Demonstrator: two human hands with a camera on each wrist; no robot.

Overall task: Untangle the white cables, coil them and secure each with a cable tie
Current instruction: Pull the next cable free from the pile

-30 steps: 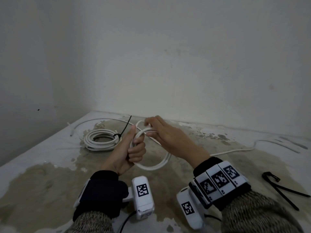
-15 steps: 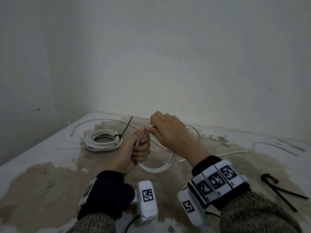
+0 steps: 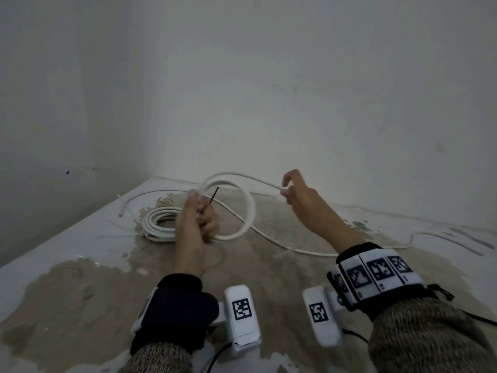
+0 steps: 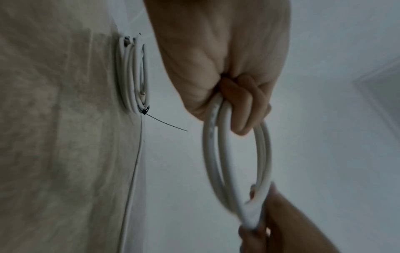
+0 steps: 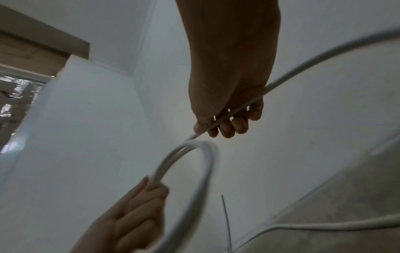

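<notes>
White cable [image 3: 248,211] mid-coiling above table [image 3: 80,238]: left hand [image 3: 196,227] fist-grips two loops, right hand [image 3: 298,195] pinches slack at 2 o'clock. Finished coil [image 3: 158,224], black-tied, at 9 o'clock. Second tie pending.

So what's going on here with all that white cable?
A person is winding a white cable into loops. The left hand grips the loops already made, while the right hand pinches the loose run, drawing it out. One finished coil, already bound with a black cable tie, lies on the stained table.
</notes>
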